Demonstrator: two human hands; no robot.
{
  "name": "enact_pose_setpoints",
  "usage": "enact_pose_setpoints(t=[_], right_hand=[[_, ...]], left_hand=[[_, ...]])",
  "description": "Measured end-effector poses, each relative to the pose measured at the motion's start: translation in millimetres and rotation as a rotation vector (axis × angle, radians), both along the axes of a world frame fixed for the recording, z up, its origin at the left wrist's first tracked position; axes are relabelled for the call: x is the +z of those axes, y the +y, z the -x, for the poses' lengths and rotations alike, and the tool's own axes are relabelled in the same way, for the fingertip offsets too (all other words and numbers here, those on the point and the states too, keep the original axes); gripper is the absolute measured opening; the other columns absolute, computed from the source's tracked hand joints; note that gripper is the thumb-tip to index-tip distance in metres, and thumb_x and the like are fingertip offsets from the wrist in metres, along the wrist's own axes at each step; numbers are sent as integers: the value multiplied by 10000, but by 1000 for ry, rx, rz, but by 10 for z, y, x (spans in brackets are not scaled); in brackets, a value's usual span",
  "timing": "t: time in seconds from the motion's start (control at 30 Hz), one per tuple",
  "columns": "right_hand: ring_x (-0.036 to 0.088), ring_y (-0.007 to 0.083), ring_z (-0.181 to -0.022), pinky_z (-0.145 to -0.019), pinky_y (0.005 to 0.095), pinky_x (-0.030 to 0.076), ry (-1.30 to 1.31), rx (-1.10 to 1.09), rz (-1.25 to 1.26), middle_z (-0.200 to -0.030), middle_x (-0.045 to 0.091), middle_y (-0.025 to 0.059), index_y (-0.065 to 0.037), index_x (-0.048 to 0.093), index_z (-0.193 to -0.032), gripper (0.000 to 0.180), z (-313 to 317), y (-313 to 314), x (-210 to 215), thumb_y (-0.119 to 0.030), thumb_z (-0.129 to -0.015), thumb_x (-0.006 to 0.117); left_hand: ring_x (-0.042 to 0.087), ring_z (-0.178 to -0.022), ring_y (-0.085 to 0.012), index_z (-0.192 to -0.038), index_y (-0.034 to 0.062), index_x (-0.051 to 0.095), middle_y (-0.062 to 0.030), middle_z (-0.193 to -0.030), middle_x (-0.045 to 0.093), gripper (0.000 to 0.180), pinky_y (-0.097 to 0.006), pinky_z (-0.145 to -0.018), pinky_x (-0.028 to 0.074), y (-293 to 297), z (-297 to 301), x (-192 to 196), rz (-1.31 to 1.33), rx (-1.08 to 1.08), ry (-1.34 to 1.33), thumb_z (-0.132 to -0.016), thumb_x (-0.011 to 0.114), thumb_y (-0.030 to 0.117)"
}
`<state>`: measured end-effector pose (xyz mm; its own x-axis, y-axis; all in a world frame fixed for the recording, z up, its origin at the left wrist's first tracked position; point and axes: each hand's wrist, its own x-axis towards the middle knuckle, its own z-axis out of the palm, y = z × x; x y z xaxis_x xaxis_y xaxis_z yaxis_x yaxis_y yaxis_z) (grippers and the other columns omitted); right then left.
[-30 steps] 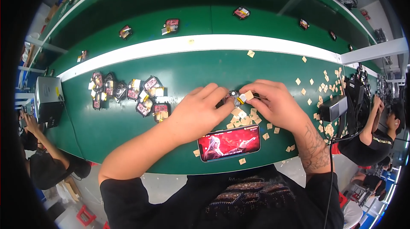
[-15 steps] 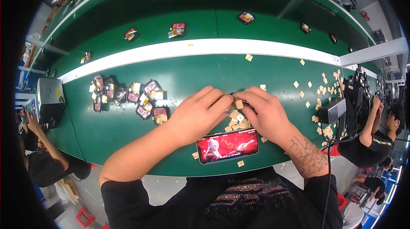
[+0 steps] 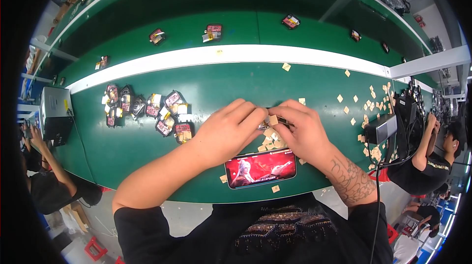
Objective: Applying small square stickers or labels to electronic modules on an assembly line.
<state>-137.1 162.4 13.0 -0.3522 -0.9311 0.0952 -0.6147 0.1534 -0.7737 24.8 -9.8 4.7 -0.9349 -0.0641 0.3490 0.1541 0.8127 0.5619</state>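
Note:
My left hand (image 3: 233, 124) and my right hand (image 3: 304, 128) meet over the bench, fingers bent and pinched around a small electronic unit, mostly hidden by them. A bit of its dark edge shows between the fingers. One tan square piece (image 3: 273, 120) sits by my right thumb and fingertips; whether it is stuck to the unit I cannot tell. Right below the hands lies a pile of tan square pieces (image 3: 269, 141). A phone (image 3: 260, 168) with a red picture on its screen lies flat between my forearms.
Several black-cased units with red circuit boards (image 3: 173, 99) lie to the left on the green bench (image 3: 221, 79). Loose tan squares (image 3: 373, 106) scatter at right beside a dark box-shaped device (image 3: 381, 128) and cables. Beyond a white rail (image 3: 236, 53), more units (image 3: 213, 32) rest on a green belt.
The units beyond the white rail have shifted to the right. My hands stay together in nearly the same place, with small finger movements; the tan square by my right thumb has tilted slightly.

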Motion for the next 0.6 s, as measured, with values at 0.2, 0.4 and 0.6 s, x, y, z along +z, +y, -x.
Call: enact_pose_setpoints(t=[0.2,0.4,0.6], right_hand=[[732,380,-839,-736,466,600,158,-11,-108,-983,723,123,-36,762,-1035,144,-109,-84,140,-22,-895,730],[720,376,-797,-690,451,580,250,6,-108,-901,721,142,-28,773,-996,152,-68,-174,95,11,-856,726],[698,274,-720,-641,390,561,73,-99,87,-889,692,113,-40,733,-1081,153,112,-16,201,-24,-933,764]], left_hand=[[682,-1017,-362,-1216,39,649,-132,-1107,689,482,-449,-851,590,24,-10,-3,-25,20,-12,-798,883,89],[667,-1004,-369,-1196,53,656,-124,-1078,670,456,-445,-846,588,14,-29,-30,-42,51,-43,-804,886,91],[666,-1015,-281,-1113,93,724,-67,-1099,631,301,-413,-826,593,76,-43,-71,65,40,-66,-848,861,136]])
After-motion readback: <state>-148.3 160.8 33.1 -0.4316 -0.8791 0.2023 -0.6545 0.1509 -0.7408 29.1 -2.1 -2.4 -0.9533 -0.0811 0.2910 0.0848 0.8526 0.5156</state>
